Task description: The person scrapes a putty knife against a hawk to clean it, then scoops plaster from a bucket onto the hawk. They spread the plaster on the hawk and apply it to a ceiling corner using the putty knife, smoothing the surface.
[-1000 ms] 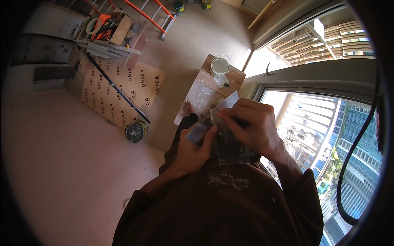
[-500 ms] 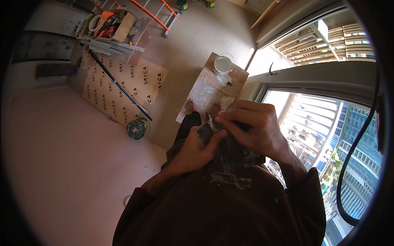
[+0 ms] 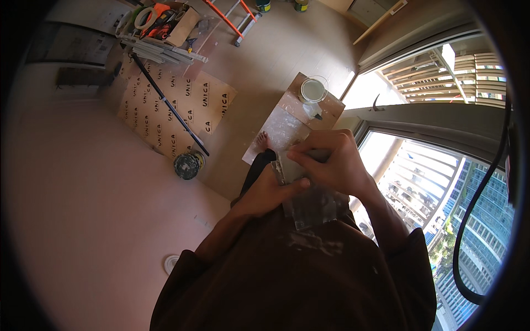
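Note:
In front of my torso, my left hand (image 3: 262, 192) is closed on a dark, flat, smeared putty scraper (image 3: 316, 211), its thumb laid across the face. White filler (image 3: 280, 172) clings along an edge beside the left fingers. My right hand (image 3: 335, 160) is closed above it, thumb and index finger pinched near that edge. A grey flat blade (image 3: 301, 165) lies beneath the right fingers; the hand covers much of it, and whether it is a separate scraper is hard to see.
Below me stands a putty-spattered board (image 3: 276, 124) bearing a pail (image 3: 313, 91) and a scraper (image 3: 316, 113). A dark-smeared bucket (image 3: 186, 166) and a long pole (image 3: 168, 105) are at left, with a tool box (image 3: 179, 27) and orange ladder (image 3: 226, 16) beyond. Windows (image 3: 414, 171) border the right.
The view has shifted, so the floor things sit slightly further right. My right hand has moved a little and tilted with the blade, while the left still grips the scraper.

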Available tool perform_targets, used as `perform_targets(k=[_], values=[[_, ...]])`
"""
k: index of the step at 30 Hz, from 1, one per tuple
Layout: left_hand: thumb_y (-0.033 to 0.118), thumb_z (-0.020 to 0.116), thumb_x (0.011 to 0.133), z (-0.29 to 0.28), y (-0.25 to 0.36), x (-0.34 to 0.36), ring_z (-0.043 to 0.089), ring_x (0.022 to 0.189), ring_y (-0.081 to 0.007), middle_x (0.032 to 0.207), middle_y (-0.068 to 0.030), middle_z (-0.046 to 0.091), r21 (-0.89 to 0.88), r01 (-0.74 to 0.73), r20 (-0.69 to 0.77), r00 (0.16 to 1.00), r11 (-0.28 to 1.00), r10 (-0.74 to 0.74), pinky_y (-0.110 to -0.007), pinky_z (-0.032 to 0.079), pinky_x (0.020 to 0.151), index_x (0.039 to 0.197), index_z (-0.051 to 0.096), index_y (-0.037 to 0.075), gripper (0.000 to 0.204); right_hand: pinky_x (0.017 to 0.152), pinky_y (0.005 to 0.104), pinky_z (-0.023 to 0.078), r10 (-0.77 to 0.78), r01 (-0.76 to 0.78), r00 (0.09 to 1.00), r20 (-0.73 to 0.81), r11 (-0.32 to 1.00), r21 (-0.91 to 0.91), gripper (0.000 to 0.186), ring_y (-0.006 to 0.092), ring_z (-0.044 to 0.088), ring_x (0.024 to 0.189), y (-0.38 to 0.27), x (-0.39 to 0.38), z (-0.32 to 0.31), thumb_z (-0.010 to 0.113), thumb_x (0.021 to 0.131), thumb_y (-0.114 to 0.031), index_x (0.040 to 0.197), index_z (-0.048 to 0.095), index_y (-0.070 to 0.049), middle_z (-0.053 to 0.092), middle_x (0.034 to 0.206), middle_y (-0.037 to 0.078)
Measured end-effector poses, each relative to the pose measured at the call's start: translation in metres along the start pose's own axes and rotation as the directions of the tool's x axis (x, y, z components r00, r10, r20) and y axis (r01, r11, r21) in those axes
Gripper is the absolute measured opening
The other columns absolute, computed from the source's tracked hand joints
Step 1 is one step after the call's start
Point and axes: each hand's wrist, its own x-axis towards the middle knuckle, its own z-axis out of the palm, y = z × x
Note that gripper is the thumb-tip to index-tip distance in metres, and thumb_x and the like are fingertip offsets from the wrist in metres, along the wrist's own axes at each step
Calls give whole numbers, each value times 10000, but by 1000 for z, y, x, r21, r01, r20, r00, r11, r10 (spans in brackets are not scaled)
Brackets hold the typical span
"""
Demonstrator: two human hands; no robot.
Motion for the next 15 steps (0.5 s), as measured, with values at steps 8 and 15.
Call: perform_targets(k=[8,15], values=[[28,694,808,-111,-102,-30,590,1017,-179,1127,-98,594,-502,103,-239,938,859,-252,-319,504,873,1191,521,-19,423,733,292,520,108,-107,994,34,994,-29,220,162,660,768,70,44,44,610,792,-95,975,686,0,701,881,100],[97,718,642,-233,-291,-134,664,738,-308,800,-177,662,180,618,-981,174,765,91,-387,525,668,915,630,-54,324,737,321,522,172,-166,966,193,985,-45,258,227,675,780,147,56,168,661,773,-108,995,673,22,688,859,150]])
